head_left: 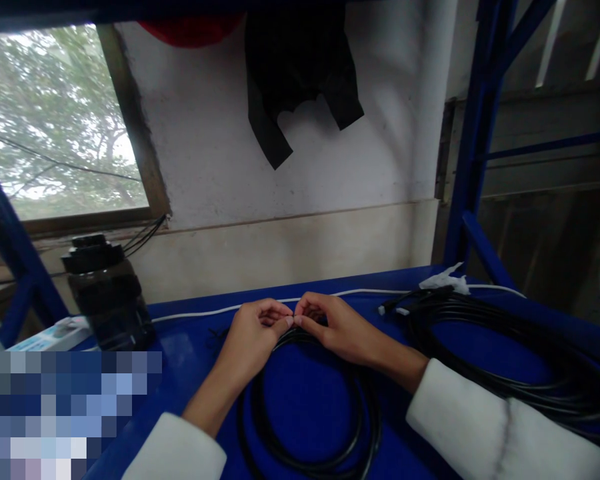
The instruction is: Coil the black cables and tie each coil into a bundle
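Note:
A coil of black cable (pixel 260 427) lies on the blue tabletop in front of me. Over its far side, my left hand (pixel 263 327) and my right hand (pixel 320 323) meet, thumbs and forefingers pinched with the tips almost touching. Something thin and dark shows between the fingertips, too small to name. The far part of the coil passes just under my fingers and is partly hidden by them. Some small thin black pieces (pixel 217 337) lie left of my left hand.
A second, larger black cable coil (pixel 505 387) lies at the right, with crumpled white plastic (pixel 445 280) behind it. A white cord (pixel 195 313) runs along the back edge. A dark bottle (pixel 110 293) and white power strip (pixel 55 335) stand left. Blue posts (pixel 473 147) frame the bench.

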Available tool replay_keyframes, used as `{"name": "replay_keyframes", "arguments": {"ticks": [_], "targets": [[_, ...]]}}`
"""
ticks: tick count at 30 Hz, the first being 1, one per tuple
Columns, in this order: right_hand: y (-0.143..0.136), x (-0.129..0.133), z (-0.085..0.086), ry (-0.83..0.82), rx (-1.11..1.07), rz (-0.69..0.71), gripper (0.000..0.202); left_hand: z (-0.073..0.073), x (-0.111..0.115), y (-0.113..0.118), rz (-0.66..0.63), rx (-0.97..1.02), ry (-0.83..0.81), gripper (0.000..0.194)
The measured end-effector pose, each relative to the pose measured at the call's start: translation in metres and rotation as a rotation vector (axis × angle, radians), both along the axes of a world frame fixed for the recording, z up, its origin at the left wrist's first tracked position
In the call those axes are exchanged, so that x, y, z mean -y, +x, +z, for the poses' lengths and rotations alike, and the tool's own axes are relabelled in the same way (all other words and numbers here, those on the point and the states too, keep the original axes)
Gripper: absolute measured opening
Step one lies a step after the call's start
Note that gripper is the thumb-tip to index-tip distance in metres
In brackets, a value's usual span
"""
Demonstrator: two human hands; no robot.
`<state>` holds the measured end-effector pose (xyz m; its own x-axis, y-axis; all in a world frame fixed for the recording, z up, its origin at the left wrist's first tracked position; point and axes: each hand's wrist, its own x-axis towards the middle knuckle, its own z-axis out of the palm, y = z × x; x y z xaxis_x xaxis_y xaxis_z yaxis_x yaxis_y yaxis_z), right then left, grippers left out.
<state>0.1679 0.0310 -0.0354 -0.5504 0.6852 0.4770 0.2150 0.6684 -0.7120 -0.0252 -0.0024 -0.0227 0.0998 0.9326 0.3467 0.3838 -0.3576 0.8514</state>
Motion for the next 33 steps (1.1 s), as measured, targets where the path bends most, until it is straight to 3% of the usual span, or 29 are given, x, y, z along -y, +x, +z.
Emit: {"name": "replay_keyframes", "arguments": {"ticks": [9, 26, 33], "targets": [[0.0014, -0.0046, 0.0014, 0.023, 0.01, 0.005, 0.013, -0.0027, -0.003, -0.0018, 0.059, 0.013, 0.002, 0.019], [0.0021, -0.0068, 0.0028, -0.023, -0.018, 0.006, 0.016, 0.0023, 0.004, 0.0006, -0.031, -0.013, 0.013, 0.019], [0.0028, -0.0076, 0.0028, -0.032, 0.009, -0.02, 0.014, 0.0035, 0.0049, 0.0027, -0.011, -0.003, -0.013, 0.019]]}}
